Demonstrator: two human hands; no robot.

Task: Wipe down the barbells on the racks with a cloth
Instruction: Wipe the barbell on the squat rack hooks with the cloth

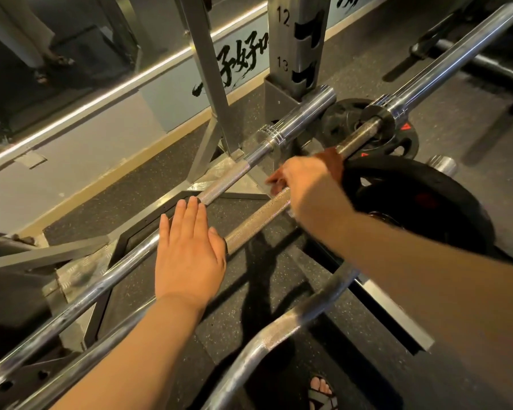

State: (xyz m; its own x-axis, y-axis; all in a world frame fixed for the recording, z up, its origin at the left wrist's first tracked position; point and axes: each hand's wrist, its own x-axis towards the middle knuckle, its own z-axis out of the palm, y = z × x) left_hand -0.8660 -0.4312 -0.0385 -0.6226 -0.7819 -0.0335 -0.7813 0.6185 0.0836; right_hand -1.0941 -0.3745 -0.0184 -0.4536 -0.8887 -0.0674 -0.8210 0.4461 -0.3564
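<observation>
Two straight chrome barbells run side by side from lower left to upper right. My left hand lies flat with straight fingers across them: the thumb is beside the nearer barbell and the fingertips reach the knurled part of the farther barbell. My right hand grips the nearer barbell's shaft through a dark reddish-brown cloth, just short of the collar and sleeve. Most of the cloth is hidden under the hand. A bent chrome curl bar crosses the bottom of the view.
A grey rack upright numbered 12 and 13 stands behind the bars. Black weight plates lie on the rubber floor at the right. A mirrored wall runs along the left. A sandalled foot shows at the bottom edge.
</observation>
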